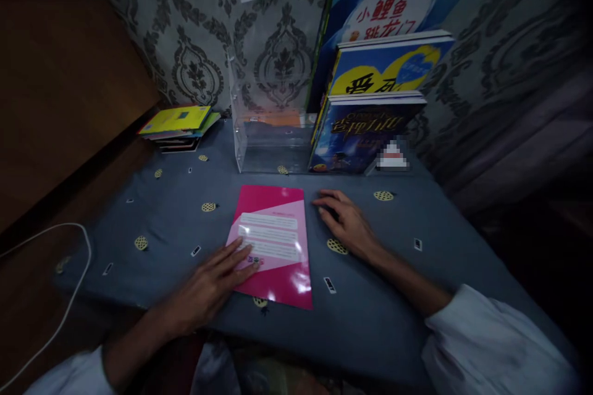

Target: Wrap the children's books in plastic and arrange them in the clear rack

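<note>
A thin pink booklet (278, 200) with a glossy cover and a pale panel of small text lies flat on the cloth-covered table. My left hand (215, 281) rests on its lower left part, fingers stretched out over the cover. Just right of the booklet, apart from it, my right hand (345, 219) lies on the tablecloth with fingers loosely bent and parted, nothing in them. Behind the booklet stands a clear plastic book rack (273, 157), its right side filled with upright books, the front one dark blue (356, 129).
The tablecloth (176, 197) is blue-grey with yellow prints. A stack of thin books (178, 123) lies at the back left. Taller books (384, 68) lean near the patterned wall (194, 68). A white cable (76, 284) loops at the left, beside a brown wooden panel (65, 92).
</note>
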`<state>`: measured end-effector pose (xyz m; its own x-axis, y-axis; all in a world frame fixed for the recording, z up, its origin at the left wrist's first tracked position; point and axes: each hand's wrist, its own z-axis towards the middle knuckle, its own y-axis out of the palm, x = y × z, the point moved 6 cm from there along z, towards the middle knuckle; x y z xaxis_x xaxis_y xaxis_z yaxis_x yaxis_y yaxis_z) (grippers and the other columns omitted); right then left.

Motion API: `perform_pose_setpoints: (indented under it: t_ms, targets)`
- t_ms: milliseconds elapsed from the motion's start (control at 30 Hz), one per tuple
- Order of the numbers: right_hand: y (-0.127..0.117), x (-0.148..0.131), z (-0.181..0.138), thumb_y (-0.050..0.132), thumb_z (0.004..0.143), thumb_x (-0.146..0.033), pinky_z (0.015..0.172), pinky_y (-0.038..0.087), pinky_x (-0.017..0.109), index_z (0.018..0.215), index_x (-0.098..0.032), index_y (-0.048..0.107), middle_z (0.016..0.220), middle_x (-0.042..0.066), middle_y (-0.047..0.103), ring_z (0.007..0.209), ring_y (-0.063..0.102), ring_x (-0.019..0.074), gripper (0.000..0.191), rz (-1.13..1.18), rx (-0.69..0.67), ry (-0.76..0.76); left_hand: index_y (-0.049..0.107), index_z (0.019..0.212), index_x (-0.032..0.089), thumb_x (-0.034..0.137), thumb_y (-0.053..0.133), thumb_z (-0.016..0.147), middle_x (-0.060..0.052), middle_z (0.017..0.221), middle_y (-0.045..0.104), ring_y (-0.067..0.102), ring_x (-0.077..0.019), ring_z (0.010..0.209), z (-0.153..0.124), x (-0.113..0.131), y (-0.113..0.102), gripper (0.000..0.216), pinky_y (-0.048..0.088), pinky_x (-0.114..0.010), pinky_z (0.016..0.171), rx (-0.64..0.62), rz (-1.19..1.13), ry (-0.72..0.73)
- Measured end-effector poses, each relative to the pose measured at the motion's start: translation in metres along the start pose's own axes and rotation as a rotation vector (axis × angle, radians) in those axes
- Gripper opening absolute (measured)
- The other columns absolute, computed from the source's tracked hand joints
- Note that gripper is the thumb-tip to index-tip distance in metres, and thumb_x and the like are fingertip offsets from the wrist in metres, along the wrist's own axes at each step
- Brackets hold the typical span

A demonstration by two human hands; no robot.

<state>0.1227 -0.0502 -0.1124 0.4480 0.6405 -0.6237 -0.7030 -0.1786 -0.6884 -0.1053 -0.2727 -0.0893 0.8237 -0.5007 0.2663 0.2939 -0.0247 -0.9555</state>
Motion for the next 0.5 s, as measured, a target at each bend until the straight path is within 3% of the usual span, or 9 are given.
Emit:
perform_pose_setpoints:
  t_ms: [133, 233, 300, 367, 500]
  targets:
    - [-0.003, -0.004, 0.0, 0.048, 0.095, -0.029, 0.093, 0.057, 0.045, 0.119, -0.023, 0.071, 0.13, 0.012, 0.062, 0.12, 0.061, 0.0297, 0.033, 0.023, 0.007, 0.011, 0.018, 0.162, 0.033, 0.01, 0.047, 0.097, -0.005, 0.166, 0.029, 0.023, -0.0254, 0.155, 0.039, 0.004, -0.005, 0.075, 0.032, -0.049, 0.124, -0.156, -0.048, 0.05]
    - [-0.004, -0.005, 0.0, 0.048, 0.096, -0.03, 0.103, 0.052, 0.047, 0.122, -0.023, 0.069, 0.133, 0.013, 0.061, 0.125, 0.059, 0.0301, 0.034, 0.004, 0.023, 0.004, 0.035, 0.156, 0.034, 0.033, 0.055, 0.1, -0.005, 0.162, 0.039, 0.036, -0.0267, 0.15, 0.067, -0.007, -0.018, 0.06, 0.029, -0.053, 0.124, -0.268, -0.116, 0.079]
    - [-0.002, -0.004, -0.001, 0.048, 0.097, -0.031, 0.106, 0.05, 0.049, 0.123, -0.023, 0.068, 0.136, 0.012, 0.06, 0.127, 0.058, 0.03, 0.034, -0.012, 0.011, 0.003, 0.043, 0.152, 0.033, 0.04, 0.048, 0.104, -0.004, 0.157, 0.047, 0.045, -0.0236, 0.145, 0.091, -0.029, -0.026, 0.049, 0.035, -0.047, 0.122, -0.214, -0.153, 0.002]
    - [0.0, -0.003, -0.002, 0.046, 0.098, -0.032, 0.106, 0.049, 0.049, 0.124, -0.024, 0.068, 0.138, 0.013, 0.059, 0.127, 0.058, 0.0301, 0.035, -0.031, -0.013, 0.004, 0.04, 0.153, 0.026, 0.04, 0.039, 0.106, -0.007, 0.157, 0.047, 0.045, -0.0221, 0.145, 0.112, -0.061, -0.029, 0.049, 0.039, -0.041, 0.119, -0.078, -0.149, -0.133]
    - [0.0, 0.0, -0.005, 0.045, 0.1, -0.035, 0.105, 0.051, 0.048, 0.125, -0.023, 0.066, 0.139, 0.014, 0.059, 0.128, 0.058, 0.0308, 0.035, -0.088, -0.054, -0.015, 0.037, 0.154, 0.019, 0.042, 0.04, 0.105, -0.011, 0.162, 0.039, 0.032, -0.0247, 0.152, 0.128, -0.115, -0.006, 0.054, 0.028, -0.047, 0.125, -0.021, 0.035, -0.233]
